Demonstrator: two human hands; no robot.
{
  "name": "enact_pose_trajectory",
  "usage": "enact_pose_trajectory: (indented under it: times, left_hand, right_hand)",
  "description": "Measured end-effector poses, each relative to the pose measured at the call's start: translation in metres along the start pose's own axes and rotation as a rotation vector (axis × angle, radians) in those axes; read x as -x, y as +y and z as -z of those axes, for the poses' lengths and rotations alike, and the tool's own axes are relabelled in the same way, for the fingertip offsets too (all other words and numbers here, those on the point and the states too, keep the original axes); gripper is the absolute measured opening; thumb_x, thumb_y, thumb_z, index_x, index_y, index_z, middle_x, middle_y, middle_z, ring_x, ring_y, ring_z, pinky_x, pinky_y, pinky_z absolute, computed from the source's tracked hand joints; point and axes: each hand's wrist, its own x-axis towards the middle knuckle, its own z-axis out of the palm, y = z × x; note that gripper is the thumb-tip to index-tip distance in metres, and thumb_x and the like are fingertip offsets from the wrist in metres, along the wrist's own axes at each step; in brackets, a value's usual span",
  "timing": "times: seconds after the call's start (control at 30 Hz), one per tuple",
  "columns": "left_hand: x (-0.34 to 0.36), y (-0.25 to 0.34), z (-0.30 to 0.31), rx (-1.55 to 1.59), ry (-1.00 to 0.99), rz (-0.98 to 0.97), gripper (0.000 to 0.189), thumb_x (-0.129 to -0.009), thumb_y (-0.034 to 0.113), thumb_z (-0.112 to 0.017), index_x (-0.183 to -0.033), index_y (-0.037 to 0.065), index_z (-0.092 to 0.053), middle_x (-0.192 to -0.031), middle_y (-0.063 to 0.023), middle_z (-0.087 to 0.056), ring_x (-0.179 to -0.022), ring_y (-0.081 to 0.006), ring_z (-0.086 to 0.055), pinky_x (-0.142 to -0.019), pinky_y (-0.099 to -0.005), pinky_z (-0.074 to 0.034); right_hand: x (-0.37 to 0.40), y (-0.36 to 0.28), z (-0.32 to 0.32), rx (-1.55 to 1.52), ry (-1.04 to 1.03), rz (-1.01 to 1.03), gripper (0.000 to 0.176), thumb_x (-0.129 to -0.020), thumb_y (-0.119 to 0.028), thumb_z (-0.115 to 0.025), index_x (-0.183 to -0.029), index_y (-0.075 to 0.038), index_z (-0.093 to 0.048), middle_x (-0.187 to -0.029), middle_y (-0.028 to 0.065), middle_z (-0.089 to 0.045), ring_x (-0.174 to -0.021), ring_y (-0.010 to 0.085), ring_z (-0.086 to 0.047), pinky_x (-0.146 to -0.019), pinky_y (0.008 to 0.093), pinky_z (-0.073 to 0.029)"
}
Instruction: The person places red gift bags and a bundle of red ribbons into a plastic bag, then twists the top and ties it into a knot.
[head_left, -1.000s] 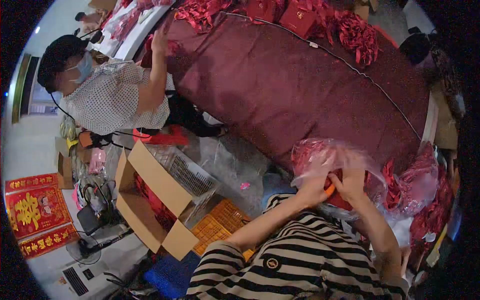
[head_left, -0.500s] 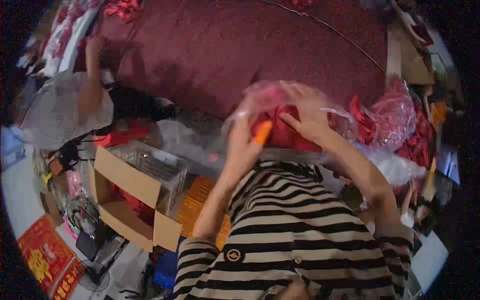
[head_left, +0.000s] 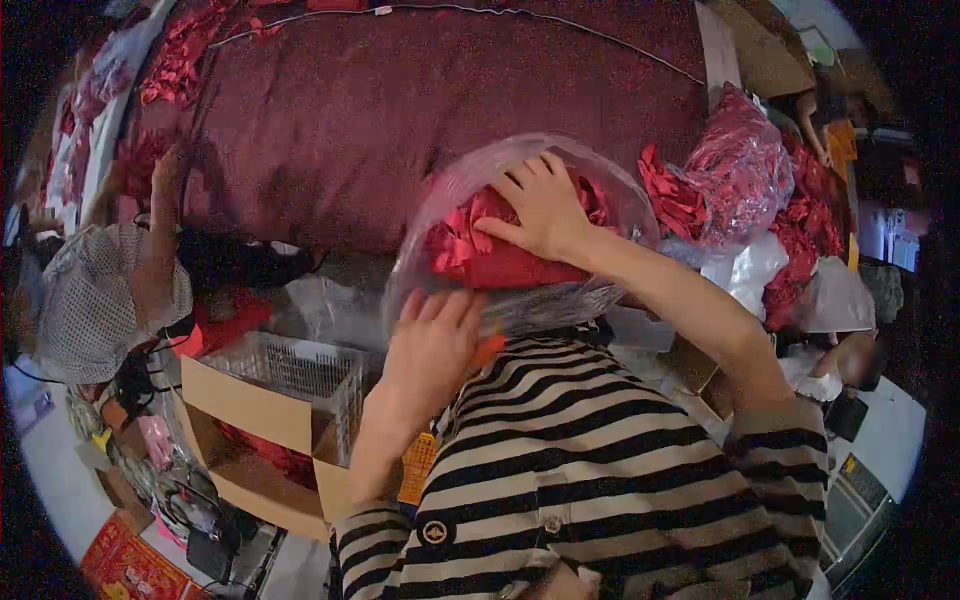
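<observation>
My right hand lies with its fingers spread on a heap of shiny red ribbon-like pieces inside a clear plastic bag. Just left of the bag's near edge is my left hand, its fingers blurred. A small orange object sticks out by the thumb side of that hand and appears held in it; its kind is not clear. The bag rests in front of my striped shirt, at the near edge of the dark red cloth.
A cardboard box with red material inside stands at left, beside a grey plastic crate. Another person's arm reaches beside a white mesh bag. At right sits a full bag of red pieces. A thin cord crosses the cloth.
My left hand has drawn back from the red pieces toward the lower left, the orange object moving with it. My right hand has shifted left and lies flatter. The view has turned.
</observation>
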Motion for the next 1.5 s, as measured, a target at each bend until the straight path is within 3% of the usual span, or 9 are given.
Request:
enact_pose_trajectory:
  times: [0.07, 0.23, 0.43, 0.6, 0.93, 1.13, 1.27, 1.43, 1.5]
  left_hand:
    - [0.003, 0.01, 0.02, 0.003, -0.309, 0.015, 0.044, -0.087, 0.035, -0.058, -0.116, 0.001, -0.055, -0.083, -0.0136, -0.063, -0.078, -0.0294, -0.064, -0.069, -0.038, -0.05]
    - [0.002, 0.009, 0.049, 0.025, -0.245, -0.137, 0.038, -0.085, 0.03, -0.06, -0.113, 0.003, -0.057, -0.071, -0.0086, -0.06, -0.064, -0.0286, -0.061, -0.059, -0.0373, -0.048]
    - [-0.039, 0.011, 0.027, 0.217, 0.242, -0.026, 0.041, -0.075, 0.007, -0.06, -0.115, 0.005, -0.055, -0.095, -0.014, -0.056, -0.079, -0.029, -0.059, -0.07, -0.0379, -0.047]
    - [-0.052, 0.001, -0.035, -0.119, 0.138, 0.146, 0.053, -0.079, 0.011, -0.061, -0.127, -0.001, -0.041, -0.127, -0.0177, -0.047, -0.114, -0.0385, -0.047, -0.096, -0.0459, -0.04]
    - [-0.045, -0.017, -0.043, 0.024, 0.104, 0.165, 0.058, -0.081, 0.007, -0.057, -0.134, 0.002, -0.038, -0.13, -0.0178, -0.043, -0.113, -0.0404, -0.047, -0.088, -0.049, -0.043]
    - [-0.074, -0.002, -0.041, 0.187, 0.27, 0.069, 0.048, -0.086, 0.013, -0.057, -0.131, 0.006, -0.044, -0.13, -0.0177, -0.046, -0.12, -0.038, -0.042, -0.1, -0.0451, -0.035]
    - [-0.09, -0.004, -0.06, 0.35, 0.282, 0.183, 0.039, -0.09, 0.016, -0.054, -0.128, 0.006, -0.047, -0.126, -0.0214, -0.047, -0.118, -0.0394, -0.043, -0.1, -0.045, -0.034]
    - [-0.089, -0.025, -0.077, 0.46, 0.294, 0.074, 0.047, -0.087, 0.023, -0.057, -0.131, 0.01, -0.046, -0.134, -0.0156, -0.045, -0.128, -0.0366, -0.037, -0.107, -0.046, -0.027]
    - [-0.088, -0.025, -0.081, 0.541, 0.309, 0.063, 0.043, -0.087, 0.03, -0.057, -0.122, 0.006, -0.052, -0.134, -0.02, -0.043, -0.125, -0.0387, -0.037, -0.103, -0.0485, -0.029]
  right_hand:
    - [-0.001, -0.002, 0.0, 0.014, -0.01, -0.013, 0.063, -0.083, -0.059, -0.05, -0.123, -0.01, -0.054, -0.122, 0.0136, -0.053, -0.115, 0.0323, -0.045, -0.103, 0.0493, -0.027]
    - [0.002, -0.004, -0.002, 0.016, -0.012, -0.036, 0.06, -0.082, -0.057, -0.054, -0.12, -0.011, -0.055, -0.116, 0.015, -0.054, -0.114, 0.0323, -0.046, -0.101, 0.0493, -0.027]
    - [0.001, -0.006, 0.002, 0.012, -0.095, -0.06, 0.065, -0.084, -0.06, -0.047, -0.128, -0.013, -0.049, -0.128, 0.0118, -0.049, -0.119, 0.0323, -0.043, -0.099, 0.0508, -0.031]
    - [0.0, -0.01, 0.006, 0.013, -0.107, -0.065, 0.062, -0.082, -0.055, -0.054, -0.129, -0.015, -0.047, -0.125, 0.0105, -0.05, -0.116, 0.0304, -0.045, -0.096, 0.0501, -0.034]
    - [-0.006, -0.012, 0.004, -0.155, 0.069, -0.055, 0.073, -0.071, -0.035, -0.069, -0.136, -0.016, -0.042, -0.126, 0.0108, -0.052, -0.117, 0.0312, -0.048, -0.097, 0.0492, -0.035]
    - [-0.006, -0.015, -0.003, -0.036, -0.203, -0.137, 0.044, -0.077, -0.032, -0.059, -0.117, -0.013, -0.057, -0.122, 0.0115, -0.056, -0.114, 0.0311, -0.05, -0.096, 0.0478, -0.037]
    - [0.01, -0.009, -0.025, -0.069, 0.09, 0.046, 0.032, -0.082, -0.024, -0.052, -0.108, -0.009, -0.06, -0.114, 0.0133, -0.06, -0.108, 0.0277, -0.054, -0.094, 0.0379, -0.042]
    - [0.01, -0.006, -0.045, -0.647, -0.063, -0.162, 0.034, -0.088, -0.022, -0.045, -0.118, -0.009, -0.054, -0.116, 0.0091, -0.057, -0.111, 0.0214, -0.051, -0.095, 0.0358, -0.042]
    - [0.007, -0.016, -0.012, 0.157, -0.237, -0.074, 0.046, -0.088, -0.037, -0.042, -0.127, -0.013, -0.047, -0.132, 0.0074, -0.048, -0.119, 0.0248, -0.045, -0.104, 0.0465, -0.032]
